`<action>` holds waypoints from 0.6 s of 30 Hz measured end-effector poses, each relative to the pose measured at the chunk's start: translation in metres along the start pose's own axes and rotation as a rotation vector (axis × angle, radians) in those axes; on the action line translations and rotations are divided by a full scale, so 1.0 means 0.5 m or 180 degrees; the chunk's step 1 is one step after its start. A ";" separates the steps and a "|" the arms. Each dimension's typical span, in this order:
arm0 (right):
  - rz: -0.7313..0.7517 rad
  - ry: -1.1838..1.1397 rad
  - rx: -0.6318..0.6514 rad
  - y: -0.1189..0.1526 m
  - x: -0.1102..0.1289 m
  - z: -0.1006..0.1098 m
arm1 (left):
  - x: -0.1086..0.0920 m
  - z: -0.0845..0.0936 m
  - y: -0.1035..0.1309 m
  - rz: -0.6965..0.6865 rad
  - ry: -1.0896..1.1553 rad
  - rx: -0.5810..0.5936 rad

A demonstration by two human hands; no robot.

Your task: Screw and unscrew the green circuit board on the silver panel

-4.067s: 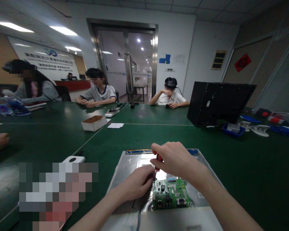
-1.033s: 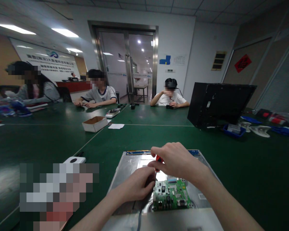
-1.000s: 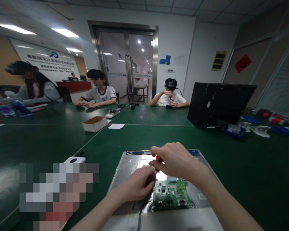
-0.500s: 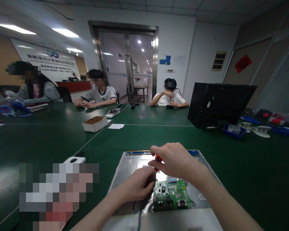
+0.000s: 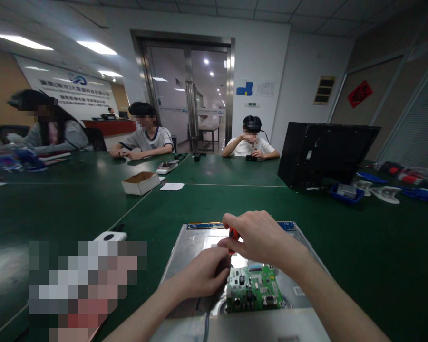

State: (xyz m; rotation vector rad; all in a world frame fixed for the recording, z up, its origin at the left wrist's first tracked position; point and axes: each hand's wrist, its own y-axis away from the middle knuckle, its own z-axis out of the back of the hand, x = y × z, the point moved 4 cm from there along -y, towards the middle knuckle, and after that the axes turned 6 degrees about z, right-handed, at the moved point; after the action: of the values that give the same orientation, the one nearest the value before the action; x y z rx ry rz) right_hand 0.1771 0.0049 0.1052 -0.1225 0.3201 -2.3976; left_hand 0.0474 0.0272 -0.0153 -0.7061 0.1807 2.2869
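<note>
My right hand (image 5: 262,238) grips a red and black screwdriver (image 5: 232,234), held upright over a metal display panel (image 5: 178,259). Its fingers are wrapped round the handle, and the tip is out of sight. Just below, my left hand (image 5: 203,273) is closed by the screwdriver's lower end. Its fingertips are hidden, so what they pinch does not show. Beside it, a green circuit board (image 5: 255,287) with chips and connectors lies on the panel. A grey cable (image 5: 207,325) runs from under my left hand toward the near edge.
A black monitor casing (image 5: 324,154) stands at the right, with a blue tray (image 5: 346,192) before it. On the green table (image 5: 214,202), a small open box (image 5: 140,184) and white paper (image 5: 172,186) lie ahead. A white device (image 5: 110,236) is at left. Several people sit around the table.
Both hands stay in place over the panel. The right fingers and screwdriver handle have shifted very slightly; the board and panel have not moved.
</note>
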 end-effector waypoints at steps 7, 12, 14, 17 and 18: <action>0.0045 -0.0154 -0.0034 0.003 0.006 0.006 | 0.006 -0.003 0.002 -0.0160 0.0126 -0.0035; 0.0005 -0.0054 -0.0037 0.002 0.002 0.004 | 0.004 -0.001 0.001 -0.0064 0.0047 -0.0027; -0.0020 0.0028 -0.0015 0.000 0.000 0.000 | 0.003 -0.001 0.001 -0.0035 -0.0044 -0.0005; -0.0036 0.0051 0.0016 -0.001 -0.001 -0.003 | 0.003 -0.002 0.002 -0.0075 -0.0044 -0.0007; -0.0035 0.0013 0.0017 0.000 0.000 -0.003 | 0.004 -0.002 0.002 -0.0105 -0.0008 -0.0009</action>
State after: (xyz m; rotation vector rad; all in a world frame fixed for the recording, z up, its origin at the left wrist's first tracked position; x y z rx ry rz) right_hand 0.1770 0.0053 0.1039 -0.1172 0.3157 -2.4097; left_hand 0.0460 0.0272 -0.0174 -0.7027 0.1636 2.2571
